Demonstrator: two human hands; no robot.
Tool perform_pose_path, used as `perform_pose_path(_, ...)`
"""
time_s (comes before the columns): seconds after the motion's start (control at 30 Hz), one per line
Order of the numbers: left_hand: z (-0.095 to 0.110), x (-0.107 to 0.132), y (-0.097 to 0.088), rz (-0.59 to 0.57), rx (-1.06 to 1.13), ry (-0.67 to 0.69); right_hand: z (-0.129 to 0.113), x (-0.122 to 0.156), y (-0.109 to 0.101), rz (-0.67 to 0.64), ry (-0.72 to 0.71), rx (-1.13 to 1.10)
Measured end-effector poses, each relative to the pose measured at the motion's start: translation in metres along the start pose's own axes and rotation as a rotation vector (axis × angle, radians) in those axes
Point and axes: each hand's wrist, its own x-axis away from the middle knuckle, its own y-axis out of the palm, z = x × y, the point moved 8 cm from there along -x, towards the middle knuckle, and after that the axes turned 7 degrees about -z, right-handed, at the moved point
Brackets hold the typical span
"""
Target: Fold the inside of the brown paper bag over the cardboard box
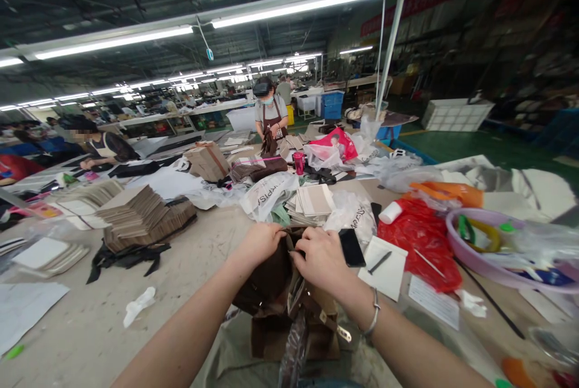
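Note:
A dark brown bag (266, 282) is held up in front of me at the table's edge. The fingers of my left hand (260, 245) are closed on its top edge. My right hand (323, 255), with a bracelet at the wrist, pinches the edge on the other side, close to the left. A strap with a gold-coloured metal clasp (344, 332) hangs down below my right hand. Clear plastic wrap (292, 349) trails from the bag's lower front. Below it sits a brown cardboard piece (266, 340), partly covered. My fingertips are partly hidden by the bag.
Stacked boards (131, 213) stand left on the table. Right of my hands lie a black phone (351, 247), a notepad with a pen (379, 262), red plastic (416, 243) and a lilac basin (456, 243). Plastic bags lie ahead. A co-worker (270, 113) works across the table.

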Motion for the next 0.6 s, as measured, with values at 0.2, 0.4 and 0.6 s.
perform_pose_path(0.2,-0.001,-0.001,0.001,0.013,-0.025,-0.022,0.008,0.008,-0.002,0.078,-0.043,-0.047)
perform_pose_path(0.4,0.002,-0.003,0.001,0.015,-0.021,-0.019,0.01,0.016,-0.004,0.12,-0.094,-0.096)
perform_pose_path(0.6,0.004,0.001,-0.001,-0.017,0.135,0.048,0.019,0.022,-0.007,0.196,-0.081,-0.186)
